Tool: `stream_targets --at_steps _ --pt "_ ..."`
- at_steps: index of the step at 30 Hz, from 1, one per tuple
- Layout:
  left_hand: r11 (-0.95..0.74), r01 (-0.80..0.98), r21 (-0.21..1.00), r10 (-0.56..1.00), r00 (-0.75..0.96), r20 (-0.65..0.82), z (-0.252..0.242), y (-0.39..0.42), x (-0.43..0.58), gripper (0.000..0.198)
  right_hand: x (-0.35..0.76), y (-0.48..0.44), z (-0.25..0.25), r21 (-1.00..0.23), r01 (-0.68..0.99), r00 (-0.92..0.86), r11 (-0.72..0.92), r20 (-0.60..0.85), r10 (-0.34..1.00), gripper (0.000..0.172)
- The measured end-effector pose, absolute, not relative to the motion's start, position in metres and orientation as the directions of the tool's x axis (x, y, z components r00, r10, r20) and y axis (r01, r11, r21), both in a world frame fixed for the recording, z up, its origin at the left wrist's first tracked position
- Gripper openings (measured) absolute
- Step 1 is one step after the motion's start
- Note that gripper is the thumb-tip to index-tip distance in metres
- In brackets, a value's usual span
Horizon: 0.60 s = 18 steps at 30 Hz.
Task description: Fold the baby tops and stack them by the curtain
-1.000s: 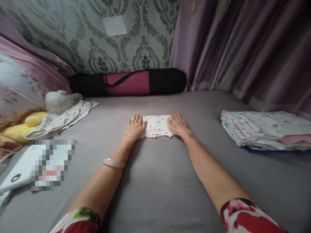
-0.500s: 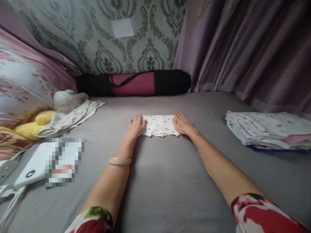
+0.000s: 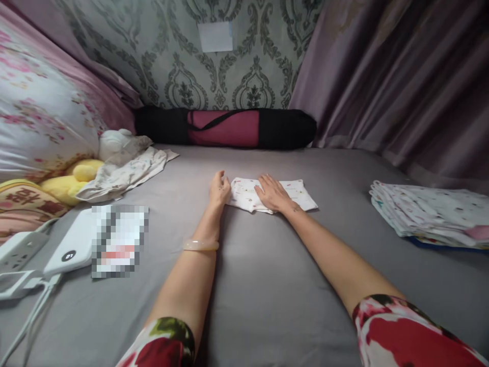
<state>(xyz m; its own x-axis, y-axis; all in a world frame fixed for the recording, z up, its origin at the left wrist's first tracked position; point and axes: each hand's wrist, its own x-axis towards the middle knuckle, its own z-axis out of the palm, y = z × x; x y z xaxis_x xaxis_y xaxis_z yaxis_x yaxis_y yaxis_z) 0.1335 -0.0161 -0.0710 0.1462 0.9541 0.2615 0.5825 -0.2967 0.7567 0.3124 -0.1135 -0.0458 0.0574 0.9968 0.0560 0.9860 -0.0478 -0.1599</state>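
A white folded garment (image 3: pixel 301 192) with small printed figures lies flat on the grey bed sheet, its kind hidden by the folds. My right hand (image 3: pixel 273 194) rests palm down across its middle, fingers stretched out and covering part of the print. At the left edge of the garment is my left hand (image 3: pixel 219 190), with a pale bangle (image 3: pixel 200 245) on the wrist. Its fingers are curled in and the thumb meets the cloth's edge, so it appears to grip that edge; the fingertips are partly hidden.
A stack of folded printed clothes (image 3: pixel 424 209) lies to the right. At left are a crumpled printed cloth (image 3: pixel 126 176), a yellow plush toy (image 3: pixel 64 186), a white power bank (image 3: pixel 74 244) and a power strip (image 3: pixel 23 250). A long black and maroon bag (image 3: pixel 225 128) lies along the wall.
My right hand has slid left from the garment's right edge onto its middle, uncovering the right end. My left hand's fingers have curled at the left edge. The view has shifted slightly left.
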Motion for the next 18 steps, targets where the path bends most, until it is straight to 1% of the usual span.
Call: stream_targets --at_steps 4,7,9,13,18 --pt "-0.236 0.565 0.79 0.971 0.103 0.216 -0.068 -0.015 0.131 0.047 0.317 -0.114 -0.047 -0.169 0.985 0.037 -0.03 0.038 0.999 0.064" --pt "-0.201 0.581 0.789 0.979 0.094 0.181 -0.064 -0.016 0.13 0.05 0.315 -0.113 -0.039 -0.161 0.985 0.056 -0.055 -0.003 0.998 0.064" --pt "-0.191 0.589 0.785 0.981 0.098 0.165 -0.061 -0.019 0.13 0.049 0.309 -0.111 -0.035 -0.14 0.988 0.06 -0.059 0.003 0.998 0.063" --pt "-0.179 0.57 0.802 0.983 0.074 0.168 -0.057 -0.022 0.132 0.048 0.292 -0.107 -0.036 -0.128 0.992 0.02 -0.01 0.084 0.996 0.062" --pt "-0.176 0.524 0.833 0.983 0.042 0.181 -0.06 -0.021 0.133 0.045 0.282 -0.104 -0.05 -0.148 0.989 0.03 -0.025 0.026 0.999 0.064"
